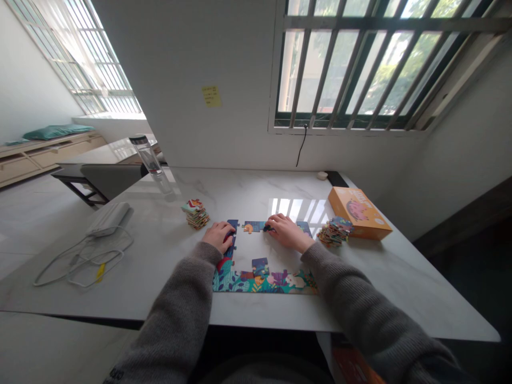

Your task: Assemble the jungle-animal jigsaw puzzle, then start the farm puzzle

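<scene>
Orange box (pixel 358 212), two hands (pixel 218 236) (pixel 285 231); two jigsaw stacks (pixel 196 215) (pixel 334 232)

White table (pixel 240 186) with puzzle (pixel 264 284), orange box (pixel 358 209).

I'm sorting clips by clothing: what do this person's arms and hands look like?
Long, dark grey, soft-looking sleeves cover the left arm and right arm to the wrists. The left sleeve bears a small, unreadable marking. The left hand and right hand are gloveless.

Daylight enters through windows (pixel 352 69), panes partly washed out. Wall (pixel 172 69) dim. Barred glare on table (pixel 236 184). Right edge dark below. Edges stretched; note (pixel 211 96) illegible.
</scene>
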The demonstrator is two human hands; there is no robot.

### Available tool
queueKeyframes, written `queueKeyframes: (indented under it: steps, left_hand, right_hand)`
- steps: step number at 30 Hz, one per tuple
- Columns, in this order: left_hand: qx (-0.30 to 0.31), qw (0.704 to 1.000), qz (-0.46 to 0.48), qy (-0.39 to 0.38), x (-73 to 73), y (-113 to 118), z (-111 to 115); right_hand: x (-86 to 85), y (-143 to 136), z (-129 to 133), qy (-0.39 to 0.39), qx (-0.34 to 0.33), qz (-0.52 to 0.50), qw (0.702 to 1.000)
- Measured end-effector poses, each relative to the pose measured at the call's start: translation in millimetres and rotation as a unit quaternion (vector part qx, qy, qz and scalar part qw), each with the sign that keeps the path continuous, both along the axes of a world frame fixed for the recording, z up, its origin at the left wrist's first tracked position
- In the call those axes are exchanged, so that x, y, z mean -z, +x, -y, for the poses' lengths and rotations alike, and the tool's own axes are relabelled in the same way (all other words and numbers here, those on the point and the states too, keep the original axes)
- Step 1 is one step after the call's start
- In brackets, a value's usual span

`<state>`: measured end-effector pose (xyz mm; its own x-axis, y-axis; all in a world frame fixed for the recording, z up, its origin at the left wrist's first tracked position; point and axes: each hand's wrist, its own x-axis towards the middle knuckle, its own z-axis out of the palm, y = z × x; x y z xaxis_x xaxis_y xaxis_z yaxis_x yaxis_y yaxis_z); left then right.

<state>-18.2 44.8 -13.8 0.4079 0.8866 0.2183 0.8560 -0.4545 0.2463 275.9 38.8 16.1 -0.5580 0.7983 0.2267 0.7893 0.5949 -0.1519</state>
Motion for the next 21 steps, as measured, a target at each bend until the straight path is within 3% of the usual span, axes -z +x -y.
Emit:
queueKeyframes:
  steps: [3, 7, 11, 21]
  left_hand:
    - [0.002, 1.0, 0.0, -0.005, 0.5, 0.0, -0.1]
    - [0.0, 1.0, 0.009, 0.012, 2.9, 0.5, 0.3]
    - [0.001, 1.0, 0.006, 0.018, 3.1, 1.2, 1.2]
    - [-0.01, 1.0, -0.012, 0.02, -0.3, 3.0, 5.1]
  right_hand:
    - [-5.7, -2.4, 19.9, 0.003, -0.036, -0.021, 0.999]
    - [-14.4, -6.4, 58.8, -0.068, -0.112, -0.028, 0.991]
    - [-18.5, -6.9, 85.9, -0.099, -0.144, -0.017, 0.984]
    - [-10.5, -7.8, 84.6, -0.077, -0.128, 0.011, 0.989]
